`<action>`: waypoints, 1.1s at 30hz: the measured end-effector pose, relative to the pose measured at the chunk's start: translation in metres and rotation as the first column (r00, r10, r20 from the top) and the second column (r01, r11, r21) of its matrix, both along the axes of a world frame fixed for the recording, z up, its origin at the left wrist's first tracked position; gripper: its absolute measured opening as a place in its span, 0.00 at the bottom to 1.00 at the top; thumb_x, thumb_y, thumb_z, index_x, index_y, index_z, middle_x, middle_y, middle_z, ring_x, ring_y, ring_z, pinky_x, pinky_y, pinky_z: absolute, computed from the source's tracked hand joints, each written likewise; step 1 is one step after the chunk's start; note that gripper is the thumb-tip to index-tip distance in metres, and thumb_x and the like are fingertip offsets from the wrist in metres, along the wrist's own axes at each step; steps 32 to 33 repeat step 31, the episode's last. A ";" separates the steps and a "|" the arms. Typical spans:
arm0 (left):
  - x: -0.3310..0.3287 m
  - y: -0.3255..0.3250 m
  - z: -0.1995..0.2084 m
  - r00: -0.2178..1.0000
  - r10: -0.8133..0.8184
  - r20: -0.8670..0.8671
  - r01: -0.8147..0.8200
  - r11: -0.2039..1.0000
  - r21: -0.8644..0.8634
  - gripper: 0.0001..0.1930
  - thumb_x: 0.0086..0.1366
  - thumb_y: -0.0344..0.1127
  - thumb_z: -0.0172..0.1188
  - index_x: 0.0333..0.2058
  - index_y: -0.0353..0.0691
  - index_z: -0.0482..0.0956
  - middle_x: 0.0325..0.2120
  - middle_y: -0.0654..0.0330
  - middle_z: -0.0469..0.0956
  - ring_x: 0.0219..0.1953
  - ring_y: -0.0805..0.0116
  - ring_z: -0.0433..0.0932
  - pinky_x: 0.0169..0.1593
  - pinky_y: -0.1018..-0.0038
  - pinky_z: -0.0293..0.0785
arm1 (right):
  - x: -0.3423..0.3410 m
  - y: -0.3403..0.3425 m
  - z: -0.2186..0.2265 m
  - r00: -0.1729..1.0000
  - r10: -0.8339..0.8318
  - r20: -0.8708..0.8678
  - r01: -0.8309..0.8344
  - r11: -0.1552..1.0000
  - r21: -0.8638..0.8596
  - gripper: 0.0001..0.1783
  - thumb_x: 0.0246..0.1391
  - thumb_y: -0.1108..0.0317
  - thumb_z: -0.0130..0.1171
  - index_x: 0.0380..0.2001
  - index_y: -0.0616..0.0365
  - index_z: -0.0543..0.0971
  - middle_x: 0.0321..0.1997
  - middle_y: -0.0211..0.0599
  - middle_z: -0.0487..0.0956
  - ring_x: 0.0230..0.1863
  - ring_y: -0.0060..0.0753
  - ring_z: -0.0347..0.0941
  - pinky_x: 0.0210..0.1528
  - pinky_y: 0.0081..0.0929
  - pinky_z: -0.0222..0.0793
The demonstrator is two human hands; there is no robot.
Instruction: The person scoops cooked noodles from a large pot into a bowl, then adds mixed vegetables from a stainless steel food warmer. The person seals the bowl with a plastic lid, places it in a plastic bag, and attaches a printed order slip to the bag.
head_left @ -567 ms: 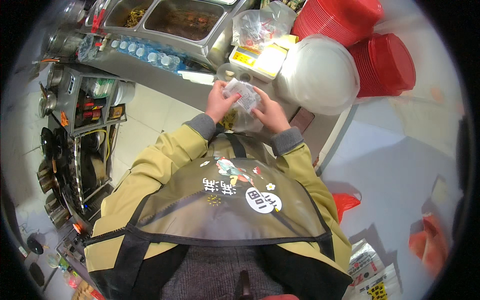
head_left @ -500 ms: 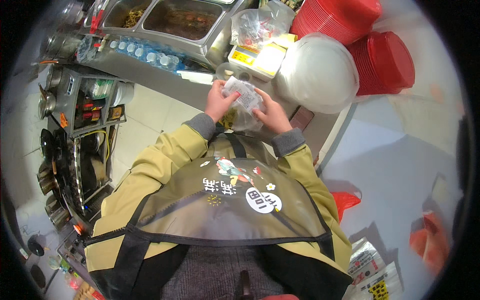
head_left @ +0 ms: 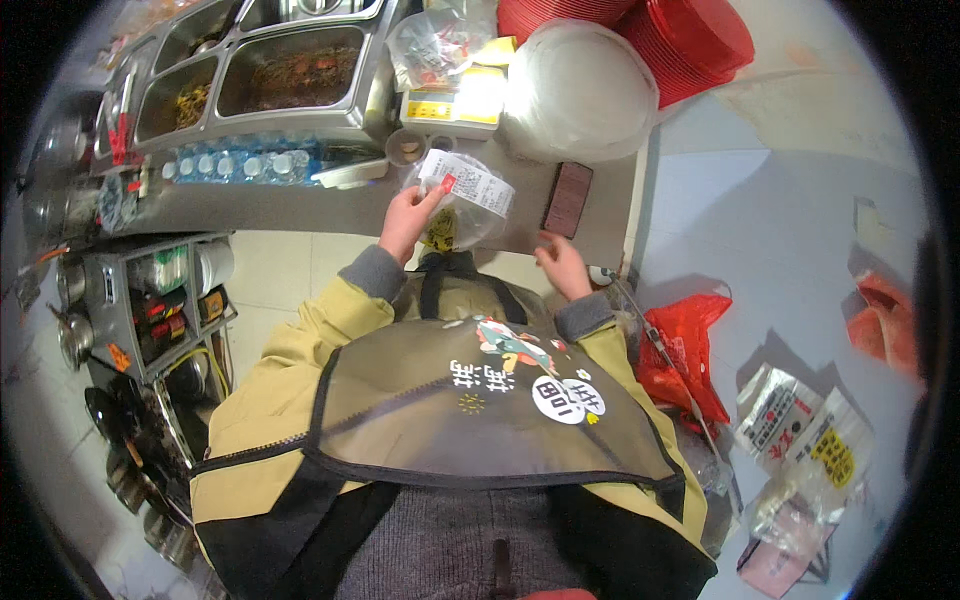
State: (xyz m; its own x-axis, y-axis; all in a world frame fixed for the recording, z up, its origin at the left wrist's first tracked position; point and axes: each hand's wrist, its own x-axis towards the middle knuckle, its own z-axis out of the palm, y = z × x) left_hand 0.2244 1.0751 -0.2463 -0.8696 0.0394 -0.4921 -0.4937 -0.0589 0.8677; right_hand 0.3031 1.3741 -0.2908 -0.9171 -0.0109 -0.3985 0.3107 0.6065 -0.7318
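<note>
My left hand [head_left: 408, 218] pinches a white printed receipt [head_left: 478, 190] between thumb and fingers, a red mark near the thumb. Beneath the receipt spreads clear plastic [head_left: 482, 228], with a yellowish patch [head_left: 440, 230] low down; whether it is a bag or a lid I cannot tell. My right hand [head_left: 565, 265] is apart from the receipt, by the counter's near edge, its fingers loosely bent and slightly apart, with nothing visible in them. Just beyond it a dark reddish flat rectangle, perhaps a phone [head_left: 568, 200], lies on the counter [head_left: 300, 208].
Steel food pans [head_left: 290, 80] and water bottles [head_left: 240, 167] stand at the far left. A white-and-yellow device [head_left: 455, 103], clear stacked lids or bowls [head_left: 580, 90] and red stacked bowls [head_left: 690, 45] line the back. A red bag [head_left: 690, 350] is at right, a shelf rack [head_left: 150, 300] at left.
My right hand has let go of the receipt and drawn right, toward me. My left hand keeps hold of it. The view has shifted, showing more of the right side.
</note>
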 end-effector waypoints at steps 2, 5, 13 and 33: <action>0.001 0.008 0.009 0.990 -0.019 -0.139 0.013 0.999 -0.041 0.15 0.65 0.43 0.60 0.35 0.34 0.78 0.27 0.66 0.76 0.31 0.80 0.71 0.35 0.78 0.68 | 0.023 -0.008 0.004 0.994 0.046 0.101 -0.046 0.999 0.007 0.23 0.53 0.60 0.57 0.51 0.58 0.74 0.36 0.46 0.81 0.39 0.45 0.78 0.42 0.37 0.72; 0.000 0.028 0.030 0.942 -0.108 -0.319 0.081 0.992 -0.097 0.13 0.65 0.40 0.59 0.33 0.34 0.76 0.25 0.68 0.73 0.28 0.82 0.69 0.32 0.79 0.65 | 0.051 -0.012 0.010 0.971 0.173 0.165 -0.179 0.983 0.025 0.23 0.54 0.60 0.58 0.51 0.57 0.74 0.36 0.45 0.81 0.39 0.45 0.78 0.43 0.36 0.72; 0.013 0.111 0.119 0.726 -0.614 -0.308 0.507 0.782 -0.363 0.17 0.61 0.41 0.62 0.30 0.29 0.74 0.17 0.57 0.68 0.21 0.75 0.65 0.26 0.72 0.63 | 0.098 0.055 -0.002 0.993 0.014 0.121 -0.016 1.000 0.019 0.24 0.53 0.61 0.59 0.53 0.57 0.73 0.39 0.46 0.80 0.40 0.46 0.77 0.43 0.38 0.72; -0.008 0.481 0.154 0.882 -0.342 -0.324 0.395 0.912 0.111 0.19 0.71 0.41 0.48 0.38 0.28 0.78 0.26 0.62 0.78 0.23 0.80 0.62 0.50 0.77 0.70 | 0.143 0.483 -0.035 0.967 -0.199 0.161 0.214 0.973 -0.086 0.27 0.55 0.60 0.59 0.56 0.59 0.70 0.45 0.52 0.78 0.46 0.42 0.76 0.48 0.37 0.70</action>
